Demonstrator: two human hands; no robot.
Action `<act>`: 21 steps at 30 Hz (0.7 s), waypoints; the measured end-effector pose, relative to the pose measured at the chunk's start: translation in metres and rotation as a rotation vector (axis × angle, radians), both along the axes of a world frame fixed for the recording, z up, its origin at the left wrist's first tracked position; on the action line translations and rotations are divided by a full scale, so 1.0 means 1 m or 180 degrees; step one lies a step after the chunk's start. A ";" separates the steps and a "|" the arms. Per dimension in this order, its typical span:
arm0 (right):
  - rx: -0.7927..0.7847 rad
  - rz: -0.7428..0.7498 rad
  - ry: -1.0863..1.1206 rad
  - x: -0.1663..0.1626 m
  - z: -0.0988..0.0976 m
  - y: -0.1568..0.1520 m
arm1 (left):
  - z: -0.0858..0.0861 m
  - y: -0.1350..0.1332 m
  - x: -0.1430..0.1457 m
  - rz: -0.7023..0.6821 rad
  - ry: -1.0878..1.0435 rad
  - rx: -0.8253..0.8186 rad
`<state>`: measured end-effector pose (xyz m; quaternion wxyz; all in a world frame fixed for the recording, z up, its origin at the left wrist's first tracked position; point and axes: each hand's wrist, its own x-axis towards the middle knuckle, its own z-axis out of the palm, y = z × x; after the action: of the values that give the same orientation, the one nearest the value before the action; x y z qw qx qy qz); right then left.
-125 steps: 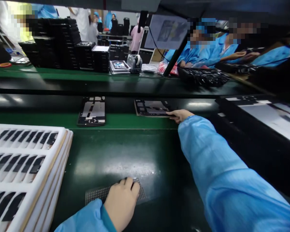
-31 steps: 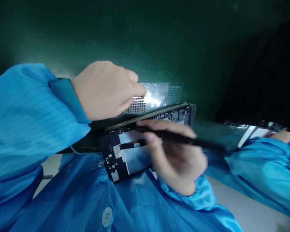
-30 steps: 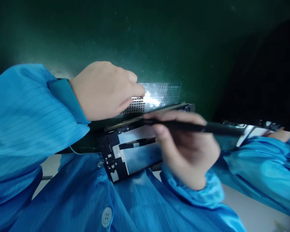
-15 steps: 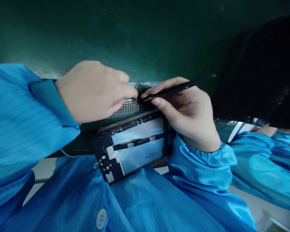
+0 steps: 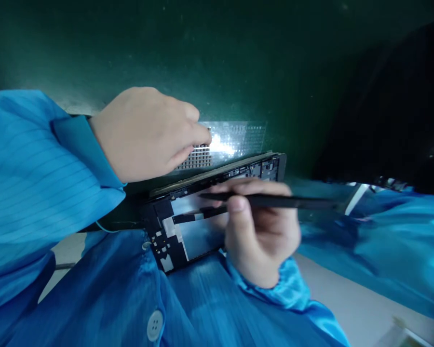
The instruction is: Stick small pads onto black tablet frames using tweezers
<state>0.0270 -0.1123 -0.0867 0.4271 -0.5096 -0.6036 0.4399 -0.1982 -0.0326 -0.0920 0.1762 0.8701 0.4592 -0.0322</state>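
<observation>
My left hand (image 5: 148,137) is closed, its fingertips down on a clear sheet of small dark square pieces (image 5: 200,158). The squares fill the part of the sheet by my fingers, while its right part is shiny and see-through. Black tweezers (image 5: 267,200) are gripped in my right hand (image 5: 262,231), which is blurred by motion. Their tips are over an opened tablet-like device (image 5: 202,236), close to its upper inner edge. The device lies tilted against the table edge near my body, with silvery panels and black strips inside. My right hand hides part of it.
A dark green table surface (image 5: 202,58) spreads beyond my hands. At the right is a large black object (image 5: 390,111). Another person's blue sleeve (image 5: 401,231) shows below it.
My right hand has moved the tweezers from the sheet down toward me, over the device. The sheet's right part is now uncovered. My left hand has hardly moved.
</observation>
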 end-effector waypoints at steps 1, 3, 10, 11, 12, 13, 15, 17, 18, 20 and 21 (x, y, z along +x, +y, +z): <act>0.0131 0.0006 0.0025 -0.004 -0.005 -0.011 | -0.001 0.000 0.000 0.0011 -0.0034 0.0001; 0.0373 0.0072 -0.0036 -0.010 -0.013 -0.021 | -0.001 -0.001 -0.001 0.0031 -0.0071 -0.0032; 0.0647 0.0200 -0.0299 -0.011 -0.020 -0.018 | -0.001 -0.001 -0.002 0.0182 -0.0178 -0.0290; 0.0688 0.0288 -0.0362 -0.010 -0.018 -0.019 | -0.001 -0.001 -0.001 0.0155 -0.0158 -0.0266; 0.0726 0.0401 -0.0476 -0.009 -0.014 -0.020 | -0.001 -0.001 -0.001 0.0124 -0.0141 -0.0228; 0.0739 0.0528 -0.0622 -0.007 -0.010 -0.019 | -0.001 0.000 0.000 0.0102 -0.0117 -0.0187; 0.0691 0.0809 -0.0836 -0.001 0.001 -0.011 | -0.001 0.000 0.001 0.0088 -0.0078 -0.0105; 0.0606 0.0984 -0.0895 0.009 0.012 0.009 | -0.002 0.000 0.001 0.0076 -0.0076 -0.0051; 0.0555 0.1059 -0.0919 0.015 0.016 0.023 | -0.003 0.000 0.000 0.0068 -0.0081 -0.0013; 0.0421 0.1209 -0.1005 0.026 0.020 0.055 | -0.003 -0.001 -0.001 0.0055 -0.0077 0.0066; 0.0314 0.1297 -0.1059 0.030 0.019 0.070 | -0.004 -0.001 -0.002 0.0054 -0.0082 0.0103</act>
<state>0.0573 -0.0419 -0.0677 0.2490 -0.4214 -0.7764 0.3970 -0.2005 -0.0332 -0.0956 0.1683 0.8692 0.4648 -0.0120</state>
